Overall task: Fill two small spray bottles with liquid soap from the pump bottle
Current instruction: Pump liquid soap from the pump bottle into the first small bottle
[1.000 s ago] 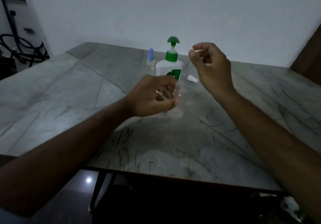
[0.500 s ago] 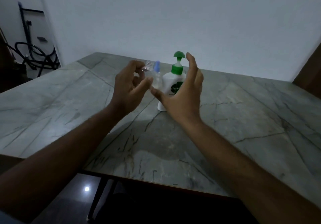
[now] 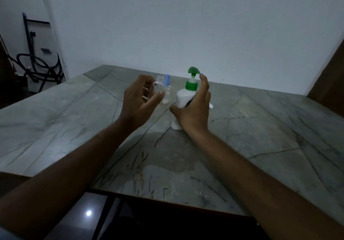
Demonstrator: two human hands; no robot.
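A white pump bottle [image 3: 183, 98] with a green pump head stands on the grey marble table [image 3: 260, 137]. My right hand [image 3: 195, 113] wraps round its body from the right, thumb in front and fingers behind the neck. My left hand [image 3: 138, 100] holds a clear small spray bottle [image 3: 158, 84] without its top, raised just left of the pump bottle. A second small spray bottle [image 3: 167, 89] with a blue cap stands on the table behind, between my hands. A small white spray top [image 3: 211, 106] lies behind my right hand, mostly hidden.
A white wall runs close behind the table's far edge. Black hoses and a stand [image 3: 37, 68] sit on the floor at the far left. The table's near edge [image 3: 167, 200] is in front of me, with dark floor below.
My right hand went from holding the white spray top up in the air to closing round the pump bottle. My left hand lifted the clear bottle up and toward the pump.
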